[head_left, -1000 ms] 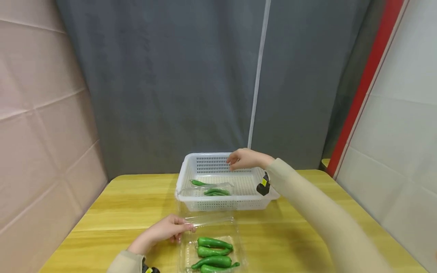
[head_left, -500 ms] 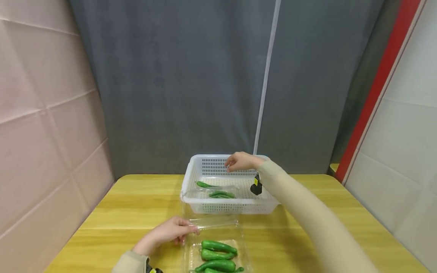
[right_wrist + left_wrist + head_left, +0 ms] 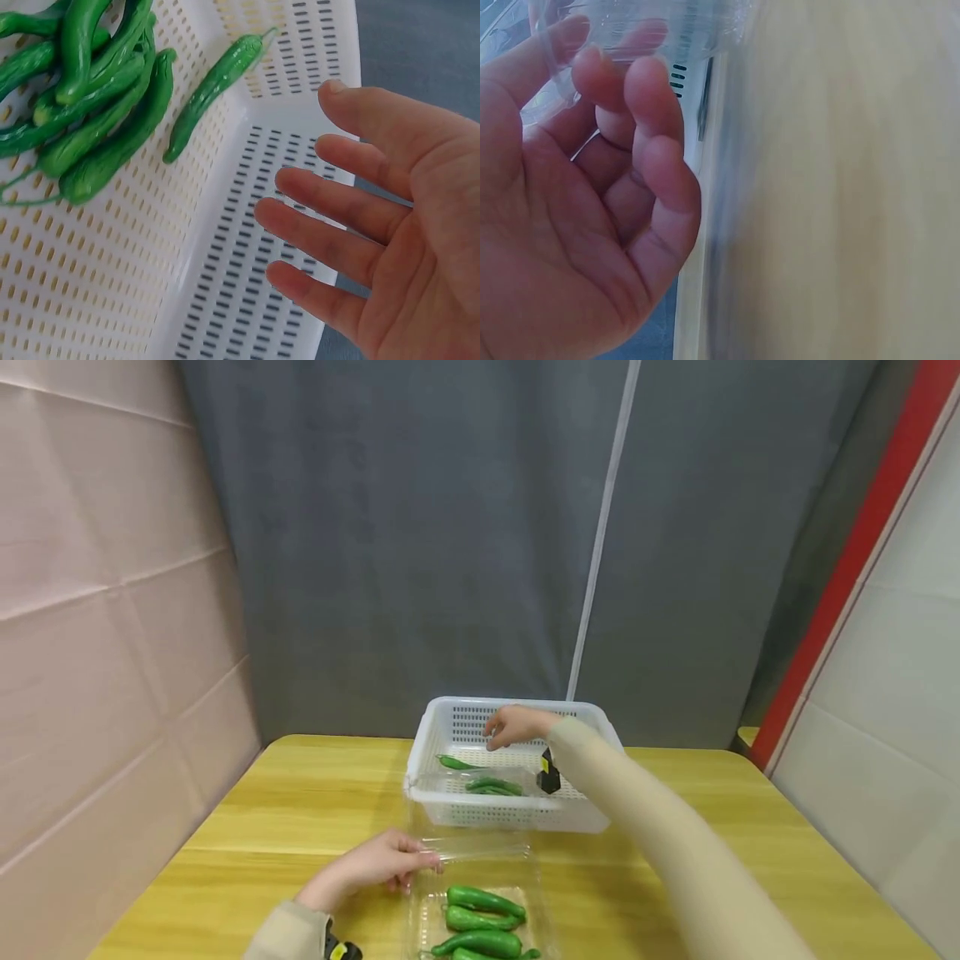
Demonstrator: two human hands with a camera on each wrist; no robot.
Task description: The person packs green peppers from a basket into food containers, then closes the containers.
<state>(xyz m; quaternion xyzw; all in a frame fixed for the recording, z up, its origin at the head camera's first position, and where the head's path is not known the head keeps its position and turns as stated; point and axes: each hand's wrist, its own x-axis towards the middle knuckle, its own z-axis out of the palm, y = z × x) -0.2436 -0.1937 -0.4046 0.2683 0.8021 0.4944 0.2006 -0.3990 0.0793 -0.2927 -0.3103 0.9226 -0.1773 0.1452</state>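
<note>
My left hand point(image 3: 386, 860) pinches the rim of a clear plastic clamshell box point(image 3: 487, 846) between thumb and fingers; the left wrist view shows the plastic point(image 3: 622, 30) at the fingertips. Several green chili peppers point(image 3: 483, 920) lie in the box's lower half, and its lid stands raised towards the basket. My right hand point(image 3: 517, 727) hovers over the white perforated basket point(image 3: 517, 814), fingers apart and holding nothing. In the right wrist view, a single green chili pepper point(image 3: 214, 94) lies near the basket wall, beside a heap of several more peppers point(image 3: 97, 105).
The basket and box stand on a yellow wood-grain table point(image 3: 315, 793), the basket behind the box. A dark grey curtain point(image 3: 420, 543) hangs past the far edge. Pale panels flank the table on both sides.
My right hand has lowered and moved left over the basket towards the peppers. The left hand keeps its pinch on the box. The head view has shifted slightly.
</note>
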